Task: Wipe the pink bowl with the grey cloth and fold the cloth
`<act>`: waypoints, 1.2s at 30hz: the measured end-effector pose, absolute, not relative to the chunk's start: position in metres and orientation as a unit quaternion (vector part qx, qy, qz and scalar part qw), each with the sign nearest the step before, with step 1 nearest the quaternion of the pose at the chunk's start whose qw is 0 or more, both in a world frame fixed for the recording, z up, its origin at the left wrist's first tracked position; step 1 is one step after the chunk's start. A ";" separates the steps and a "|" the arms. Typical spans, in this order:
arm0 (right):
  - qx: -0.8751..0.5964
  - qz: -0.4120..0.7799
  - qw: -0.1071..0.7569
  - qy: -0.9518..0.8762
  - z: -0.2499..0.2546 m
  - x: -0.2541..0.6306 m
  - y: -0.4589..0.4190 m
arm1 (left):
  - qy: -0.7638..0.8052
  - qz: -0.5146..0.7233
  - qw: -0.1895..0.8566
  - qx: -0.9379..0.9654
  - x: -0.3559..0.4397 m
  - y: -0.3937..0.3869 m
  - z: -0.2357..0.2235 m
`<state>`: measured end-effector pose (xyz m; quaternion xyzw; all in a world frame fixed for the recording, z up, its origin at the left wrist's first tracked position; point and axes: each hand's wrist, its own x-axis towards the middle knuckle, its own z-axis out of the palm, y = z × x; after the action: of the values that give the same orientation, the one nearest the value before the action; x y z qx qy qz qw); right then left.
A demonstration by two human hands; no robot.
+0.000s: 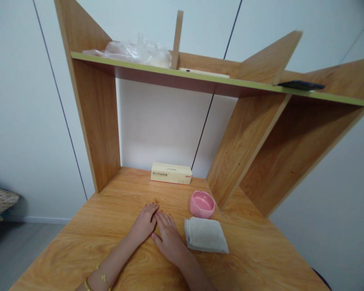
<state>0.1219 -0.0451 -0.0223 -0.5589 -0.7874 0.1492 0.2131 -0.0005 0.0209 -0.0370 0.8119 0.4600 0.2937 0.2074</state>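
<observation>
My left hand (146, 221) lies palm down on the wooden desk (124, 202), its fingers stretched out. Beside it, my right hand (167, 236) also rests flat, with fingers extended and the thumb apart. The fingertips of the two hands meet or nearly meet, and neither holds anything. Just right of my right hand is a folded grey cloth (206, 235). Behind the cloth stands a pink ashtray-like bowl (202, 204) with notches in its rim. Farther back, a long cream cardboard box (171, 173) with printed lettering sits near the wall.
Wooden side panels and a divider (245, 145) rise from the desk. The overhead shelf (206, 81) carries a clear plastic bag (139, 50), a flat white item (204, 73) and a dark flat object (301, 85). Patterned fabric (1, 202) shows at far left.
</observation>
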 end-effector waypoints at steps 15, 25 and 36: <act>-0.559 0.144 0.209 -0.789 -0.021 0.122 -0.045 | 0.461 0.292 0.204 0.813 -0.001 0.021 -0.038; -0.556 0.150 0.217 -0.788 -0.021 0.123 -0.045 | 0.463 0.285 0.202 0.814 0.000 0.021 -0.038; -0.561 0.147 0.209 -0.787 -0.021 0.123 -0.045 | 0.463 0.288 0.205 0.813 -0.001 0.020 -0.037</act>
<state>0.1226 -0.0453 -0.0212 -0.5614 -0.7869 0.1472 0.2094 -0.0007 0.0198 -0.0366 0.8129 0.4627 0.2880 0.2053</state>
